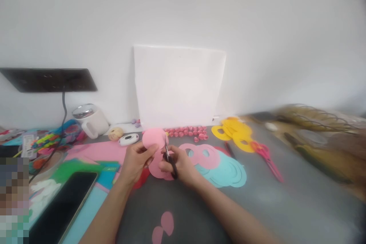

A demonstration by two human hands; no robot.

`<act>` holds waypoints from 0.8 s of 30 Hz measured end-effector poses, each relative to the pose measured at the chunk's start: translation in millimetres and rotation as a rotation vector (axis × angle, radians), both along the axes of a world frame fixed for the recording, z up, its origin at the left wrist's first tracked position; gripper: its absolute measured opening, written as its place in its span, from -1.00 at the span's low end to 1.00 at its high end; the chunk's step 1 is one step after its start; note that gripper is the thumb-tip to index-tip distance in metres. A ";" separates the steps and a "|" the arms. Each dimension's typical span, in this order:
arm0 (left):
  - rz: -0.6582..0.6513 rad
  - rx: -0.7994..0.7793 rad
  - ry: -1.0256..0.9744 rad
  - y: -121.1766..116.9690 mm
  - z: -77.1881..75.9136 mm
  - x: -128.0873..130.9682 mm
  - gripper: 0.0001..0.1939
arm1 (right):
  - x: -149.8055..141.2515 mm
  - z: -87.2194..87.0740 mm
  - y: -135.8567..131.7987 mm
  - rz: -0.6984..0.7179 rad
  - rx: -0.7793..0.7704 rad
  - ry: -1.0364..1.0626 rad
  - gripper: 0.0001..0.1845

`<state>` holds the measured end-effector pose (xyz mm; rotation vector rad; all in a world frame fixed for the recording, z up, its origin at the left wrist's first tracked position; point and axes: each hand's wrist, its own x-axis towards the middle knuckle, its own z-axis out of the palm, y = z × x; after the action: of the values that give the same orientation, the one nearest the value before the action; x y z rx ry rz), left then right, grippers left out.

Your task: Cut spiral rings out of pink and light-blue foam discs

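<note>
My left hand point(139, 159) pinches a round piece of pink paper point(153, 138) in front of me, above the grey tabletop. A pair of black-handled scissors point(170, 162) is gripped in my right hand point(178, 164), with its blades up against the paper's right edge. Beneath my hands lie more pink paper rounds point(160, 169) and a bit of red paper point(141, 179). Pink paper rings point(210, 155) overlap light-blue ones point(228, 171) just right of my right hand. Nearer to me are two small pink paper cut-outs point(167, 223).
Yellow paper rings point(236, 131) and pink scissors point(267, 156) lie to the right. Small pink rosebud-like pieces point(185, 132) line the back beside a white board point(180, 84) leaning on the wall. At left are a phone point(65, 206), coloured sheets point(100, 151) and a white mug point(94, 122).
</note>
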<state>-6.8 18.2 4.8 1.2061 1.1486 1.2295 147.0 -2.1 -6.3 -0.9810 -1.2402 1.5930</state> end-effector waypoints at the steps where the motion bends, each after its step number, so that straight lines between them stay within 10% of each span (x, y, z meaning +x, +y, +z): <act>1: -0.010 0.000 0.005 0.4 0.0 0.1 -0.77 | 0.4 0.9 0.1 0.002 0.008 0.003 -0.47; 24: -0.010 0.006 0.004 0.7 0.8 -1.6 -0.70 | 1.0 4.9 -0.2 -0.040 -0.010 -0.037 -0.52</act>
<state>-8.5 18.9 5.6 1.2178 1.1411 1.2249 148.0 -2.3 -1.5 -1.0392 -1.2313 1.5573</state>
